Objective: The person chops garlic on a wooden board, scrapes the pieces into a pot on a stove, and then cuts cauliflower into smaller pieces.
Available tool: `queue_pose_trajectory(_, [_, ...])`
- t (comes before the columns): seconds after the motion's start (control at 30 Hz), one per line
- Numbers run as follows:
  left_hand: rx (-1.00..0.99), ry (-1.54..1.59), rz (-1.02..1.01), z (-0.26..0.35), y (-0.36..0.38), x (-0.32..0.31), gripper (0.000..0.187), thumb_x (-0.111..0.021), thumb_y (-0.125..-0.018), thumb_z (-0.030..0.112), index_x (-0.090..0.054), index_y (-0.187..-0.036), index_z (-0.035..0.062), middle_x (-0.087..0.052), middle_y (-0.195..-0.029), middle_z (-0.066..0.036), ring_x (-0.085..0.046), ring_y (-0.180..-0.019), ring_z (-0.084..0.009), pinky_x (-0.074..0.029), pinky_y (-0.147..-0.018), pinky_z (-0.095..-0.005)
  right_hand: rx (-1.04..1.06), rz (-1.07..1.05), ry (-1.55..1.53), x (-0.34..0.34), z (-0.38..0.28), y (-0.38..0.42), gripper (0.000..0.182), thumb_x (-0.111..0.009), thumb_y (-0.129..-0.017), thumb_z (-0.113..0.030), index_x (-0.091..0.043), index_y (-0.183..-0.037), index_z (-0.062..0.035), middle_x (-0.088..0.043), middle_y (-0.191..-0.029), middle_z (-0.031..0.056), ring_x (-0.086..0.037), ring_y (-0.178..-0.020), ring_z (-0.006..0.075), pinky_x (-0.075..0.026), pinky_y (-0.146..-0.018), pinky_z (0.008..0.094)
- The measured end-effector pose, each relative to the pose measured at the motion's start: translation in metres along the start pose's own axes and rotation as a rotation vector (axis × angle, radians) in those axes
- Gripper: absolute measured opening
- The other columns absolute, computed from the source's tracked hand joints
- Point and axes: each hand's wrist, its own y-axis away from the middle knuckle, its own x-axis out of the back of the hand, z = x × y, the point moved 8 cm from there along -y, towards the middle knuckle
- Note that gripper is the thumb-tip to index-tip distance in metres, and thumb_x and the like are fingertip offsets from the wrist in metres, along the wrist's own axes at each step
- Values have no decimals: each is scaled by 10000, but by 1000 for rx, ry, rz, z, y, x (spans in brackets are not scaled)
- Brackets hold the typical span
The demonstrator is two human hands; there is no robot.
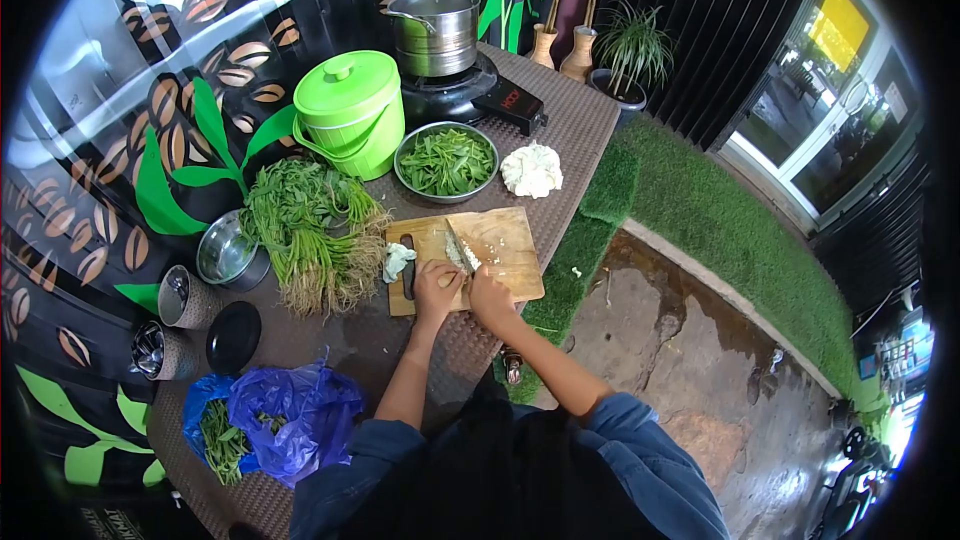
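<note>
On the wooden cutting board (512,230) my right hand (491,300) is wrapped round the handle of a kitchen knife (459,241), its blade pointing away from me. Finely chopped white bits (465,258) lie along the blade. My left hand (437,290) is closed with fingertips bent down on the board, close to the knife; what they pinch is hidden. A pale crumpled scrap (398,261) rests by the board's handle slot. Left of the board lies a big bunch of leafy greens with roots (315,230). Beyond it, a metal bowl (447,162) holds cut green leaves.
A lidded green bucket (348,120) stands behind the greens, near a steel pot (436,35) on a black stove (440,95). A white crumpled bundle (532,171) sits near the table's right edge. Blue plastic bags (300,415), an empty metal bowl (230,250) and utensil cups (160,352) are left.
</note>
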Motion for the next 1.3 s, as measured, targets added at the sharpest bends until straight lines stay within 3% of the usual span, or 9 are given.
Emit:
queue_pose_trajectory(0.2, [-26, -17, 15, 6, -1, 2, 83, -739, -719, 90, -706, -780, 44, -648, -853, -81, -578, -880, -280, -469, -779, -377, -61, 90, -26, -11, 3, 4, 253, -461, -911, -198, -482, -1019, 30, -657, -799, 263, -679, -733, 385, -557, -628, 444])
queue_pose_trajectory(0.27, [-24, -5, 19, 4, -1, 1, 85, -746, -712, 86, -709, -778, 47, -651, -840, -80, -586, -866, -274, -468, -772, -373, -62, 82, -75, -21, 5, 3, 351, -468, -933, -312, -465, -1010, 31, -639, -809, 292, -655, -780, 440, -536, -693, 495])
queue_pose_trajectory(0.3, [-22, 3, 24, 4, 0, 1, 88, -754, -705, 82, -713, -775, 49, -653, -828, -78, -594, -851, -269, -467, -766, -370, -124, 0, -175, -23, 11, -2, 351, -470, -929, -307, -463, -1009, 35, -633, -829, 305, -651, -780, 446, -531, -705, 505])
queue_pose_trajectory(0.53, [-22, -15, 46, 7, 0, 3, 93, -758, -695, 80, -713, -770, 47, -652, -827, -79, -588, -871, -270, -468, -763, -374, -107, 43, -129, -14, 6, 7, 379, -470, -931, -309, -459, -1042, 54, -631, -853, 313, -642, -829, 453, -530, -719, 509])
queue_pose_trajectory(0.73, [3, -2, 23, 6, -1, 2, 67, -739, -711, 78, -697, -748, 41, -648, -842, -71, -557, -882, -264, -461, -786, -370, -170, -101, -212, 0, 19, -8, 409, -450, -947, -333, -469, -1076, 54, -628, -882, 317, -621, -886, 468, -496, -792, 519])
queue_pose_trajectory(0.8, [-28, -9, 16, 10, 0, 4, 91, -745, -712, 85, -722, -792, 48, -655, -830, -72, -578, -863, -260, -467, -772, -367, 11, -102, -361, 6, 26, -11, 420, -450, -945, -337, -510, -1050, 66, -615, -871, 332, -611, -883, 467, -473, -798, 514])
queue_pose_trajectory(0.87, [-46, -30, -1, 17, 0, 6, 88, -740, -720, 88, -727, -798, 50, -656, -832, -70, -578, -862, -258, -468, -772, -363, 58, -129, -409, 11, 40, -13, 444, -454, -943, -337, -529, -1002, 97, -610, -874, 345, -596, -871, 494, -472, -782, 513])
queue_pose_trajectory(1.07, [-54, -3, 10, 11, 1, 1, 79, -747, -724, 84, -734, -794, 50, -658, -819, -68, -584, -844, -251, -473, -758, -349, -61, 21, -163, 28, 46, 1, 385, -458, -929, -312, -518, -977, 65, -624, -810, 320, -633, -806, 461, -511, -731, 507])
queue_pose_trajectory(1.3, [63, 63, 10, -2, 1, 1, 78, -757, -716, 81, -713, -764, 37, -647, -811, -81, -590, -848, -271, -481, -753, -369, -86, -12, -61, 6, 23, -11, 398, -483, -923, -347, -468, -1009, 41, -647, -812, 278, -658, -764, 433, -543, -683, 483])
